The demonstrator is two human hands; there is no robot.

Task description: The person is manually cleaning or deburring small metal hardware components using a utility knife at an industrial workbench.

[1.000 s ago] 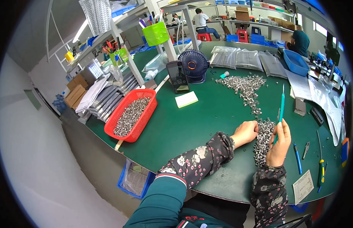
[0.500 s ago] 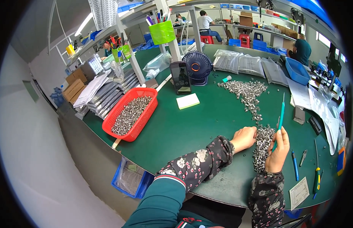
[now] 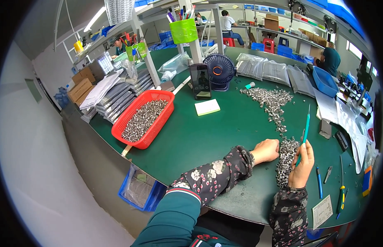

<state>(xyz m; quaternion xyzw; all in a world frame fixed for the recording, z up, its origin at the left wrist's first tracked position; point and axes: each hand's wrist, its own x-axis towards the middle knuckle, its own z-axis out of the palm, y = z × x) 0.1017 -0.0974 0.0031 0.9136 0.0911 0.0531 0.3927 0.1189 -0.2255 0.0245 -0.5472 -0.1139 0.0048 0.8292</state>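
My right hand [image 3: 302,165] is closed round a thin teal pen-like tool [image 3: 307,127] whose fine metal tip points up and away. Below and beside that hand lies a long heap of small shiny metal rings [image 3: 285,160]. My left hand [image 3: 266,151] rests at the left edge of this heap, its fingers curled. Whatever the left fingertips may hold is hidden from me. Farther off, a second spread of the same small metal parts [image 3: 270,101] narrows toward the near heap. Dark flowered sleeves cover both forearms.
A red plastic basket [image 3: 168,108] full of metal parts stands at the left. Behind are a phone [image 3: 200,81], a fan [image 3: 219,71] and a white note pad [image 3: 207,107]. To the right lie a blue pen-like tool [image 3: 319,182], a yellow-handled screwdriver [image 3: 342,195] and a paper card [image 3: 322,212].
The whole view has shifted slightly. Both hands keep nearly the same place and grip, with the teal tool still upright in the right hand.
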